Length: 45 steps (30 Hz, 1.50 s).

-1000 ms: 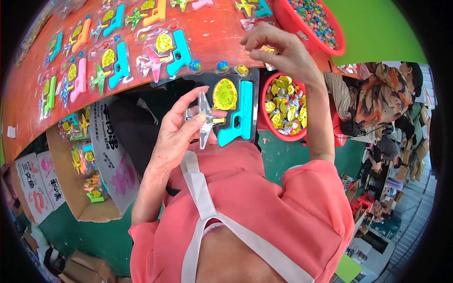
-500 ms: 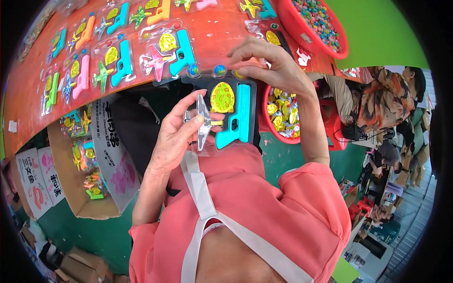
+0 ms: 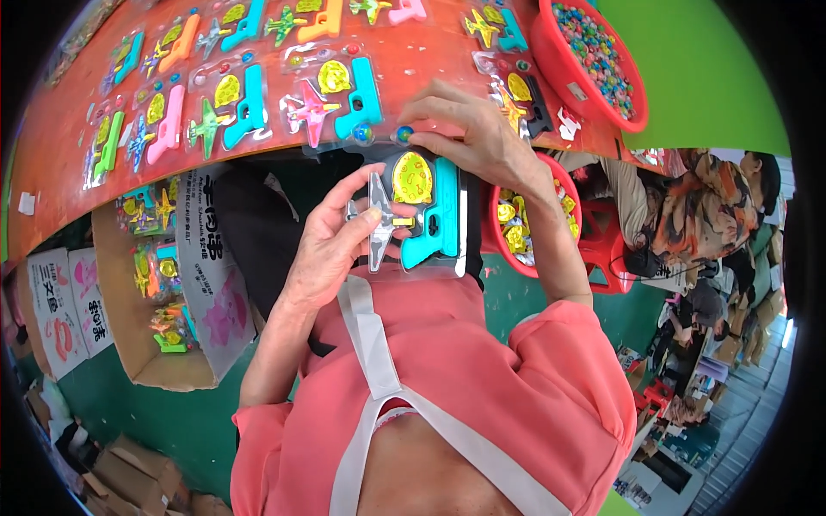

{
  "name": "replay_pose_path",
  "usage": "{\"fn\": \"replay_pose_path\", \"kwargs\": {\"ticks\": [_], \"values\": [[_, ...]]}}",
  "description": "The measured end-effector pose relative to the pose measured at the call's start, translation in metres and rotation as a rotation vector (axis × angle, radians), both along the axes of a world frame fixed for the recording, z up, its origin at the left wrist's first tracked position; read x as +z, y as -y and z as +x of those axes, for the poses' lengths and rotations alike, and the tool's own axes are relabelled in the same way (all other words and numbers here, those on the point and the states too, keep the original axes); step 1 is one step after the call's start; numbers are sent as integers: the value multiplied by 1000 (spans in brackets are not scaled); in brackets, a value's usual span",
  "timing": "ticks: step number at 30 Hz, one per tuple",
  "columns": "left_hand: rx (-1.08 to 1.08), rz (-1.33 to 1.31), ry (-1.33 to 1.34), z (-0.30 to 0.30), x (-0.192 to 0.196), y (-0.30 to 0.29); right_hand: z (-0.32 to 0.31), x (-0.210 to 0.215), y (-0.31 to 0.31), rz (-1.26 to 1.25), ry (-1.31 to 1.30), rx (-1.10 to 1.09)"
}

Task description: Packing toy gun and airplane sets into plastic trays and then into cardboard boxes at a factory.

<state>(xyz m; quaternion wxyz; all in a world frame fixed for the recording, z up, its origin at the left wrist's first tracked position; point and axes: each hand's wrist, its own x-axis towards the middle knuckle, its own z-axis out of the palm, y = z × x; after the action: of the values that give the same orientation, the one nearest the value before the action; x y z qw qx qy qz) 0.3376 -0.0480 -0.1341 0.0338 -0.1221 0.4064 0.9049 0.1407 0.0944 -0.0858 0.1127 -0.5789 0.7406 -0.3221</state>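
A clear plastic blister tray is held over my lap in my left hand, with the thumb on top near a grey and white toy plane. To the right of the plane lie a round yellow packet and a turquoise toy gun. My right hand is at the tray's upper edge, its bent fingers and thumb apart, beside a small blue-green ball. Another blue-green ball shows farther left. My right hand covers the tray's upper right corner.
Several filled trays, one with a pink plane, lie on the red table. A red basin of small balls stands at the right end. Below is a red tub of yellow packets. A cardboard box with toy sets stands left.
My right hand has shifted slightly and now hides the yellow ball visible before. The tray has tilted a little in my left hand. The table appears shifted right and down.
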Motion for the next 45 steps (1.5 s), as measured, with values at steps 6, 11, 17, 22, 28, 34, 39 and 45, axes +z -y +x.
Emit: {"fn": "replay_pose_path", "kwargs": {"ticks": [6,11,17,22,28,34,39,45], "values": [[110,-19,16,-6,5,14,-8,-7,6,-48,368,-264],[264,-176,6,-36,4,48,-45,-24,54,-169,446,-175],[423,-787,52,-43,6,74,-89,-71,122,-309,288,-185],[513,-1475,113,-42,9,75,-90,-75,125,-318,174,-287],[449,-667,-109,-46,19,37,-89,-51,5,-379,-297,-614],[43,-158,-11,-123,-6,-39,-98,-76,-131,-22,-363,-1052],[0,86,72,-181,-29,-62,-94,-93,-137,-253,126,-940],[41,34,80,-170,-35,-56,-59,-99,-138,-435,480,-908]]}}
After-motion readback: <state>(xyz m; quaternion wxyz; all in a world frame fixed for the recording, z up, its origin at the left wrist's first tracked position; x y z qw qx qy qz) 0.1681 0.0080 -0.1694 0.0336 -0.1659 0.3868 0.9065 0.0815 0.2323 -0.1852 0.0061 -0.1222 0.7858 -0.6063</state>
